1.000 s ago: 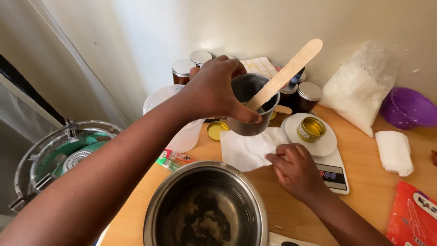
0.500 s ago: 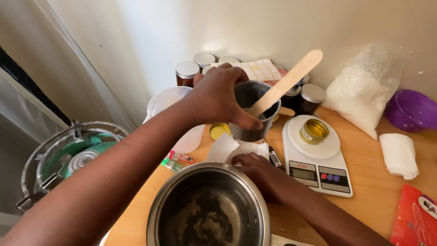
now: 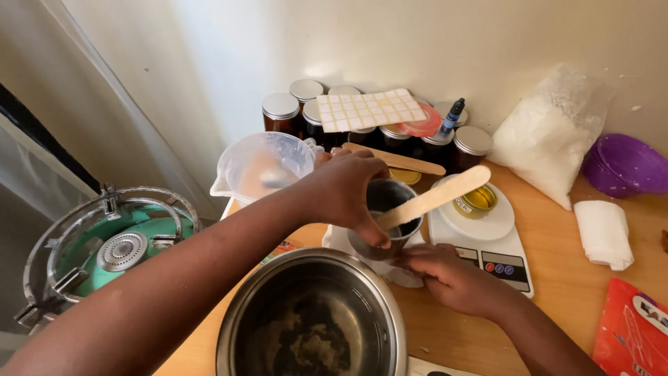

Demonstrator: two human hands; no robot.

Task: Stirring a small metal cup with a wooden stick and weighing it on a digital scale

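A small metal cup [image 3: 387, 216] is held in the grip of the left hand [image 3: 346, 189], whose fingers are closed around its rim and side, above the near rim of a large steel pot [image 3: 313, 320]. A flat wooden stirring stick [image 3: 435, 197] rests in the cup and slants up to the right. The right hand [image 3: 449, 275] is laid on the bench [image 3: 557, 278] just below the cup, with its fingers pressed on a white paper towel [image 3: 396, 268]; whether anything is pinched in that grip cannot be told.

Compared with half a second ago, the cup is seen lower and nearer the pot, and the stick is tipped flatter. A second ago the right hand was held further right, beside the digital scale [image 3: 487, 237]; it is now tucked under the cup. A small gold tin [image 3: 476, 200] is set on the scale. Dark lidded jars [image 3: 299, 115] are ranged along the wall, with a clear plastic jug [image 3: 264, 167] to their left.
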